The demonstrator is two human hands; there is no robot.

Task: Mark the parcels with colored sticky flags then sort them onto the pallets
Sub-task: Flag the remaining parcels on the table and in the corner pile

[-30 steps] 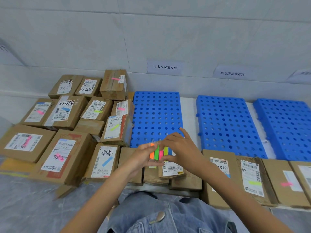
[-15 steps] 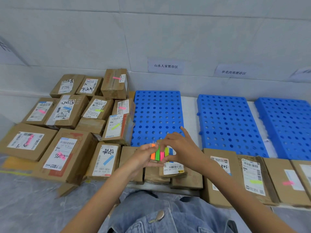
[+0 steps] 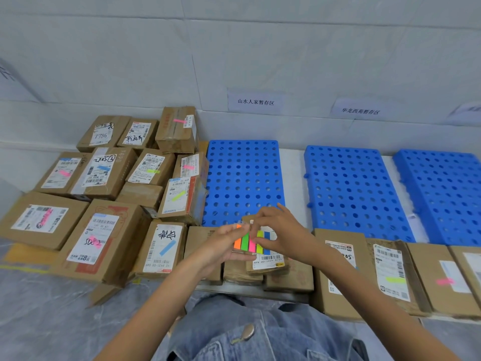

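**While hands are working flag pad, parcels are lying round pallets**

As both hands are meeting over the near row, L hand (image 3: 223,246) is gripping the flag pad (image 3: 246,243) at its left edge, w/ orange, green, pink, yellow & blue strips facing up. R hand (image 3: 278,230) is pinching at the pad's mid strips, thumb on pink/yellow; which strip, can't tell. Pad is hovering just above a small parcel (image 3: 268,264). Blue pallets (image 3: 242,175), 3 of them, are lying side by side by the wall. Left pile (image 3: 104,235) is sitting beside the 1st pallet, many boxes already flagged. Right row (image 3: 390,272) is lining the near edge, w/ green & pink flags showing.
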